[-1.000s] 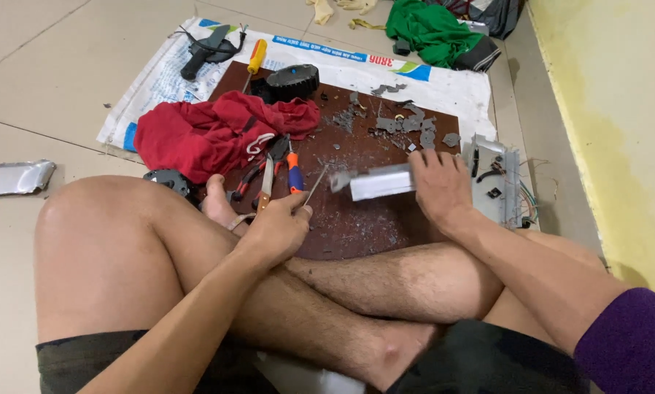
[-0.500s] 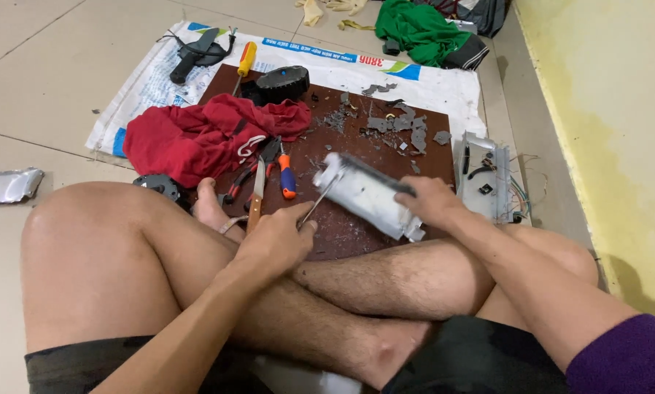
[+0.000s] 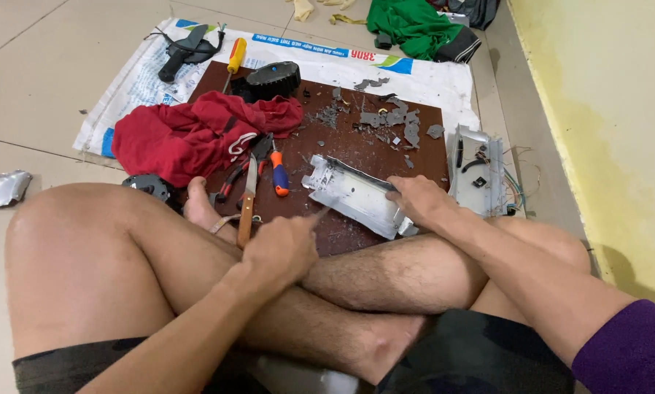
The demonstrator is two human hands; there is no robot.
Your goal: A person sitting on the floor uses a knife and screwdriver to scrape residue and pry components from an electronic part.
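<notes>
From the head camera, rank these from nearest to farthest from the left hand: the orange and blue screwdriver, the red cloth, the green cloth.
Measured from the left hand:
1. Orange and blue screwdriver, just beyond it on the brown board.
2. Red cloth, farther up, left.
3. Green cloth, at the far top edge.

Soft, even indoor light, moderately bright; no hard glare; faint sheen on metal casing point(image 3: 357, 195) and pale floor tiles point(image 3: 43, 66); shadows weak, diffuse, darkest under crossed legs and beside yellow wall point(image 3: 605, 109); focus sharp across centre; slight wide-angle stretch at edges; left hand point(image 3: 280, 252) mildly soft; colours slightly muted.
</notes>
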